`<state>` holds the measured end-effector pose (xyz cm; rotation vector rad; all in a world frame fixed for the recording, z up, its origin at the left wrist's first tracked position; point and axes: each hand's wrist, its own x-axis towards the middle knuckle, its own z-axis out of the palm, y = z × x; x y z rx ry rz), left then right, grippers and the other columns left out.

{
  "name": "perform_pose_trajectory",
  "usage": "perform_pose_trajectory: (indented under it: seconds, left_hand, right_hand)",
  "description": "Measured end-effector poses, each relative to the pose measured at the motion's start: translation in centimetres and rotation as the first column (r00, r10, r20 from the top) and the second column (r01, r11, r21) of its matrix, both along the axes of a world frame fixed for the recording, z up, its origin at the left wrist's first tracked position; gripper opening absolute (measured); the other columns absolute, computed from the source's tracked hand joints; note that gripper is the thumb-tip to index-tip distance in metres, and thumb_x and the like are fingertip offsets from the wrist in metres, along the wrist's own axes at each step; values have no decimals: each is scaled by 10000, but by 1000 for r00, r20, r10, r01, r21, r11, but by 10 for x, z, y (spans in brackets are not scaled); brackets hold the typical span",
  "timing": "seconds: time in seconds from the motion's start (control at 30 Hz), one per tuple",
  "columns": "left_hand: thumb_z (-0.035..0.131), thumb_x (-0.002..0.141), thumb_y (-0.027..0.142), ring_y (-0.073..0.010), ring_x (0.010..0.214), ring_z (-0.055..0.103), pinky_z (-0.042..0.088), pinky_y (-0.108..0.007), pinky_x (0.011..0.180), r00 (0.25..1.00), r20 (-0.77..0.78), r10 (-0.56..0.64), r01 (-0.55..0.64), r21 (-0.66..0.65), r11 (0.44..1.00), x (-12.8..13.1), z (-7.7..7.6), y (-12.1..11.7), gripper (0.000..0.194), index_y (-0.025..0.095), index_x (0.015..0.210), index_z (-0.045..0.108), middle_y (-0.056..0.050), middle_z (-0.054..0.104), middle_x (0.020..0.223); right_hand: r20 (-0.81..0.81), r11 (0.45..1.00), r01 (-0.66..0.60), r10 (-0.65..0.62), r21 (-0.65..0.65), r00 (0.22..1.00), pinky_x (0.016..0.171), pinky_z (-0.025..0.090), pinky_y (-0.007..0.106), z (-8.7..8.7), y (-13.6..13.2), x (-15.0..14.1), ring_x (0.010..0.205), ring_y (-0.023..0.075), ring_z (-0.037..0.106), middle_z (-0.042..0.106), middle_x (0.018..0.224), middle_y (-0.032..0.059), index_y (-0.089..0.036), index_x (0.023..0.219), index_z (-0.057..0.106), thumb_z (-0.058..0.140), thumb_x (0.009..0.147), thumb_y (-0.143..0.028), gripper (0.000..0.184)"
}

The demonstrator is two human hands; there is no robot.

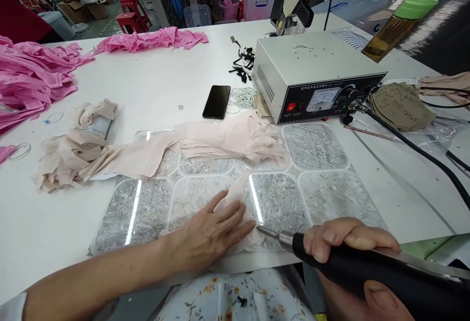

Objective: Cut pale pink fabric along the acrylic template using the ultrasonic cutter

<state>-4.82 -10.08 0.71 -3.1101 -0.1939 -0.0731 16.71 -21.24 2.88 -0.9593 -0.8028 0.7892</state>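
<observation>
Handpiece (352, 269): right hand (350, 237) clamped around | fabric (237, 191): left hand (216, 230) flat atop | panel (330, 98): Chinese lettering (314, 87)

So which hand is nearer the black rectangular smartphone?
Left: the left hand is on the near side of the smartphone; the right hand is farther away, to its near right.

Bright, even light covers the desk (157, 79); white streaks glare off the mat (281, 198). The cable (422, 150) casts a soft shadow. Edges look stretched.

Left grip (213, 230) flat, right grip (352, 238) curled
</observation>
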Motion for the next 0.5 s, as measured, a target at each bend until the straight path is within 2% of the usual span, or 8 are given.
perform_pose_trajectory:
  seconds: [0.17,0.37,0.5]
  left_hand:
    - [551,925,196,-308,1282,462,253,-553,1135,1000,3,-8,8,2,1000,1,0,0,528,114,1430,419,-151,586,1294]
    - [481,954,177,-306,1298,442,191,-552,1159,1000,13,4,-4,29,1000,1,-1,0,461,64,1400,444,-156,576,1313]
    - [546,919,207,-311,1288,453,192,-559,1152,1000,0,5,-5,2,1000,0,1,0,523,118,1421,430,-147,576,1305]
  right_hand:
    - [12,999,-10,10,-37,1000,618,532,321,7,-3,2,653,150,503,515,785,18,-261,930,584,592,836,-382,153]
    - [19,998,-11,12,-57,1000,610,522,336,1,-3,-1,657,165,504,498,792,27,-276,947,576,576,826,-386,164]
    - [23,999,-22,23,-47,999,605,524,344,3,-1,1,644,163,510,504,798,28,-274,952,585,569,823,-376,165]
